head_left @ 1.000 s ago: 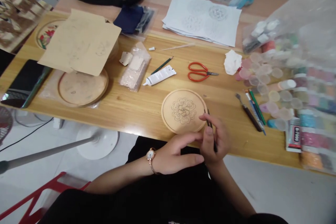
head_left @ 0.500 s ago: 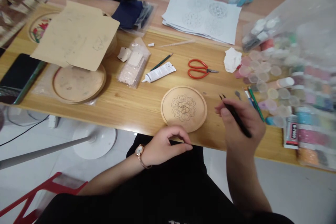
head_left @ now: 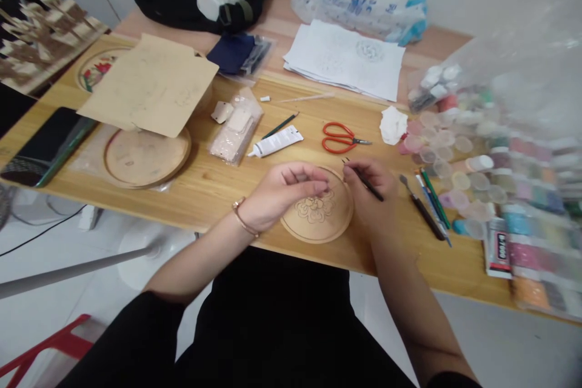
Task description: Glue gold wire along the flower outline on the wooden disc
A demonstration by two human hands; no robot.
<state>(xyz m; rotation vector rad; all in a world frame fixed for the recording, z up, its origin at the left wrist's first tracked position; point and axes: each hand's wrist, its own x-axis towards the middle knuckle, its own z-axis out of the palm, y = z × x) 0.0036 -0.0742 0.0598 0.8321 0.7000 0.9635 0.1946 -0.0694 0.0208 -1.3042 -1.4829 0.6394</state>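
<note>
A round wooden plate (head_left: 334,227) with a flower drawn on it lies near the table's front edge. My left hand (head_left: 291,188), a bracelet at its wrist, hovers over the plate's upper left part and hides some of the drawing. Its thumb and fingertips come together in a pinch; whatever they hold, if anything, is too small to make out. At the plate's right rim, my right hand (head_left: 375,185) is closed around black tweezers (head_left: 370,187), whose two tips point up and left, slightly apart. Behind the plate are red-handled scissors (head_left: 341,138) and a white tube (head_left: 277,140).
Small paint pots and bottles (head_left: 459,179) crowd the right side, beside brushes (head_left: 431,197), a palette knife (head_left: 421,206) and a glue tube (head_left: 498,248). Printed sheets (head_left: 336,66) lie at the back. Leftward are brown card (head_left: 152,88), another wooden plate (head_left: 145,157) and a phone (head_left: 45,145).
My right hand with the tweezers has moved left to the plate, uncovering the palette knife. My left hand has risen from the front edge to over the drawing. The view has shifted.
</note>
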